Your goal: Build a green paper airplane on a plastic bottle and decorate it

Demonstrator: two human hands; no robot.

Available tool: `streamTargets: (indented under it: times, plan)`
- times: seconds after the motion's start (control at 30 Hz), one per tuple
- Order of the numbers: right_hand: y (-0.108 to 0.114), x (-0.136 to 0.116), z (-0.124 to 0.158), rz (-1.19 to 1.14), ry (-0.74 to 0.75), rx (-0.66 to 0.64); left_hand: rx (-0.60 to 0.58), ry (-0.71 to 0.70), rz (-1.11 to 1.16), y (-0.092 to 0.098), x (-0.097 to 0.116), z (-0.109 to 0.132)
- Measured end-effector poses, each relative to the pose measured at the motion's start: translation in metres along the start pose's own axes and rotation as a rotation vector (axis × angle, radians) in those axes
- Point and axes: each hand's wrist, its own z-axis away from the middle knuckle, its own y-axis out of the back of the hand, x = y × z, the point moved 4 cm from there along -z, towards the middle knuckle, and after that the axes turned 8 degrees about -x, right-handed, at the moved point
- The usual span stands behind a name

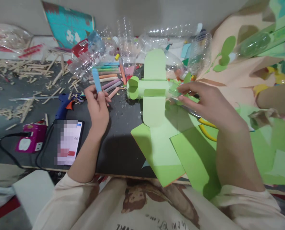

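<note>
From my feed: the green paper plane (154,91) sits on the dark table (118,143), wings running away from me. My right hand (204,102) is pinched on its clear nose end, fingers mostly closed. My left hand (98,105) is curled tight around a blue stick (96,80), held upright just left of the plane's tail. Green paper sheets (166,150) lie under the plane, with yellow-handled scissors (207,127) beneath my right hand. A blue glue gun (62,103) and a phone (69,140) sit off to the left.

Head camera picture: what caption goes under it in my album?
One blue stick in the left hand, a green paper plane in the right hand, over a dark table.
</note>
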Motion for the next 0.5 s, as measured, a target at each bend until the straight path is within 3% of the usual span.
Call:
streamTargets:
  times: [0.13,0.17,0.2,0.27,0.33,0.5]
  plan:
    - [-0.03,-0.016,0.004,-0.222,0.104,-0.338,-0.176,-0.071,-0.022,-0.014,0.04,0.022]
    - [-0.043,-0.019,0.008,-0.278,0.107,-0.438,-0.251,-0.109,-0.05,-0.02,0.051,0.029]
    - [-0.055,-0.021,0.012,-0.347,0.116,-0.506,-0.409,-0.199,-0.117,-0.03,0.062,0.037]
    - [-0.078,-0.023,0.02,-0.487,0.134,-0.492,-0.684,-0.431,-0.159,-0.047,0.081,0.056]
    - [-0.097,-0.021,0.028,-0.658,0.15,-0.421,-0.838,-0.556,-0.205,-0.059,0.09,0.071]
    - [-0.127,-0.011,0.04,-0.859,0.11,-0.458,-0.863,-0.609,-0.191,-0.066,0.09,0.082]
